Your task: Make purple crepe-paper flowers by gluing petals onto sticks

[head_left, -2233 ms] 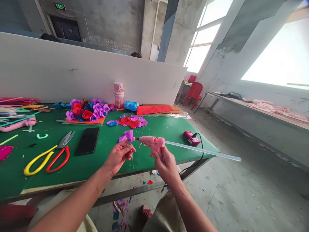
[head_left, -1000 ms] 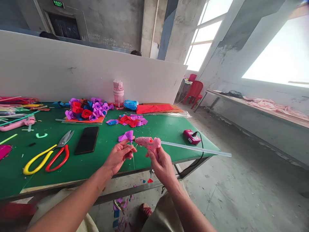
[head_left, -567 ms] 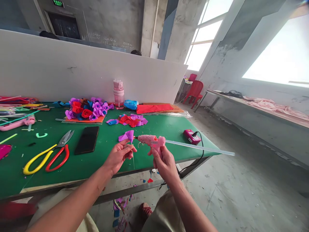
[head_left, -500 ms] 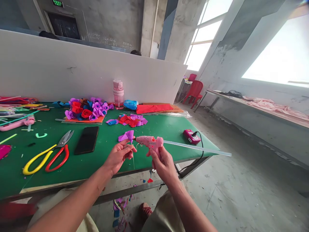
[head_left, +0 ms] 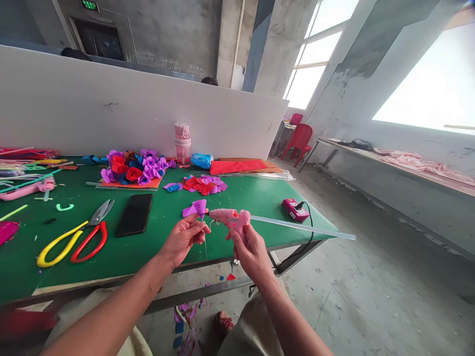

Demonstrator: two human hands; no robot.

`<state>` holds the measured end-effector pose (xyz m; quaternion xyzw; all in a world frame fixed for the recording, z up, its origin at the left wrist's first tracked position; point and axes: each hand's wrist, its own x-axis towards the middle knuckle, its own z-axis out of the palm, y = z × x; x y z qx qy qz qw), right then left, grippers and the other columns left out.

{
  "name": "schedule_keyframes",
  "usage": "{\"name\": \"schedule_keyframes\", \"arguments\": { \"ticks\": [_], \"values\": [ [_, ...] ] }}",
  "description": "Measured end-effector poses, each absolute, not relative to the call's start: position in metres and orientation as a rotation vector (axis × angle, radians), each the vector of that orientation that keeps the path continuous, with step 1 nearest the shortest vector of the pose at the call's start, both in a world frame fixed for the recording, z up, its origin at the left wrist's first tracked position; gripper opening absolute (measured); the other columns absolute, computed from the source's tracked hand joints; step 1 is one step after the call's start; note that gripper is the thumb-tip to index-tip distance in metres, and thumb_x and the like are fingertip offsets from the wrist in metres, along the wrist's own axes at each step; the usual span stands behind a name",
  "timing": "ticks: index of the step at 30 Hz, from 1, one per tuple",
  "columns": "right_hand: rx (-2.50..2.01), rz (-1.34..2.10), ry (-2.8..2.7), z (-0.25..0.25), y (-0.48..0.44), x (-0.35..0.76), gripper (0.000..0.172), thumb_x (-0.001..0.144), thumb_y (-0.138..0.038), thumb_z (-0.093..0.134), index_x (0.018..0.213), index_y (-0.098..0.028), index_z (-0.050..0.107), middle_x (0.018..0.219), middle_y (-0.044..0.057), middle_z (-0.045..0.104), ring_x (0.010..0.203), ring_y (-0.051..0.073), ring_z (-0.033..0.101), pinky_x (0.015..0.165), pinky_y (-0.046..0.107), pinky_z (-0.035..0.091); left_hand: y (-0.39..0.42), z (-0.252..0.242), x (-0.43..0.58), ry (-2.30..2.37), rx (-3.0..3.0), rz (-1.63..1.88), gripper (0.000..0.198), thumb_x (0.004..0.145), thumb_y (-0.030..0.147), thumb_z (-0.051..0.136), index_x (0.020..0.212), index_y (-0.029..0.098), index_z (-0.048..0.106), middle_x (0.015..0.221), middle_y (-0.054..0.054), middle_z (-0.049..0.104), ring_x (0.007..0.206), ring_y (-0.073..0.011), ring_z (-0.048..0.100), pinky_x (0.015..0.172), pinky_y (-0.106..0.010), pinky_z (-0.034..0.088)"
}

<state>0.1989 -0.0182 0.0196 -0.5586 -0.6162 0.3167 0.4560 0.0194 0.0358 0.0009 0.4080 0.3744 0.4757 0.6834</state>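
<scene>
Between the fingertips of my left hand (head_left: 188,236) is a purple crepe paper flower (head_left: 196,208), partly formed, with a thin strand hanging below it. My right hand (head_left: 250,249) grips a pink hot glue gun (head_left: 232,217) by its handle. Its nozzle points left and is right by the purple paper; whether it touches I cannot tell. A long clear glue stick (head_left: 300,226) sticks out of the gun's back. Loose red, purple and blue paper petals (head_left: 202,185) lie just beyond my hands.
Scissors (head_left: 98,225) with yellow and red handles and a black phone (head_left: 134,215) lie left on the green table (head_left: 166,198). Finished paper flowers (head_left: 135,165), a pink bottle (head_left: 182,146) and red paper (head_left: 237,166) stand behind. A magenta power box (head_left: 295,210) with a black cord sits right.
The glue gun's nozzle has drawn back very slightly from the purple paper. Both hands otherwise keep their places and holds.
</scene>
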Motion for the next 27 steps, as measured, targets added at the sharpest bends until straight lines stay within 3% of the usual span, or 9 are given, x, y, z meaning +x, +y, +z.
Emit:
{"name": "schedule_keyframes", "arguments": {
  "ticks": [9,16,19,23,27],
  "values": [
    [-1.376,0.782,-1.513,0.017,-0.019,0.197,0.027,0.089,-0.042,0.042,0.087,-0.018,0.054,0.053,-0.004,0.048,0.043,0.01,0.043,0.044,0.023,0.035,0.036,0.0,0.017,0.804,0.917,1.067,0.044,0.071,0.029,0.073,0.112,0.017,0.061,0.066,-0.001,0.066,0.05,-0.0069,0.049,0.05,-0.02,0.036],
    [-1.38,1.019,-1.278,0.009,0.017,0.233,0.034,0.085,-0.049,0.046,0.091,-0.017,0.054,0.085,0.004,0.065,0.041,0.007,0.043,0.04,0.022,0.035,0.033,0.003,0.013,0.777,0.913,1.1,0.041,0.073,0.026,0.072,0.109,0.018,0.056,0.067,-0.001,0.066,0.05,-0.0075,0.05,0.049,-0.02,0.037],
    [-1.538,1.106,-1.31,-0.003,0.044,0.26,0.043,0.083,-0.054,0.046,0.093,-0.014,0.058,0.085,0.006,0.065,0.045,0.008,0.047,0.043,0.023,0.038,0.03,0.005,0.011,0.765,0.942,1.108,0.032,0.074,0.026,0.071,0.1,0.019,0.055,0.069,-0.001,0.067,0.05,-0.0077,0.051,0.05,-0.02,0.039],
    [-1.926,0.653,-1.608,-0.018,0.065,0.28,0.05,0.087,-0.056,0.037,0.073,-0.015,0.06,0.053,0.0,0.054,0.045,0.012,0.048,0.048,0.024,0.035,0.027,0.008,0.007,0.759,0.993,1.098,0.021,0.074,0.028,0.071,0.085,0.017,0.056,0.071,-0.003,0.069,0.049,-0.0071,0.052,0.05,-0.02,0.039],
    [-1.986,0.417,-1.634,-0.023,0.067,0.281,0.038,0.083,-0.049,0.05,0.063,-0.018,0.056,0.055,0.002,0.056,0.06,0.016,0.054,0.058,0.026,0.035,0.028,0.01,0.003,0.776,1.026,1.131,0.022,0.071,0.03,0.073,0.078,0.016,0.056,0.069,-0.003,0.069,0.046,-0.007,0.052,0.049,-0.02,0.039]
  ]
}}
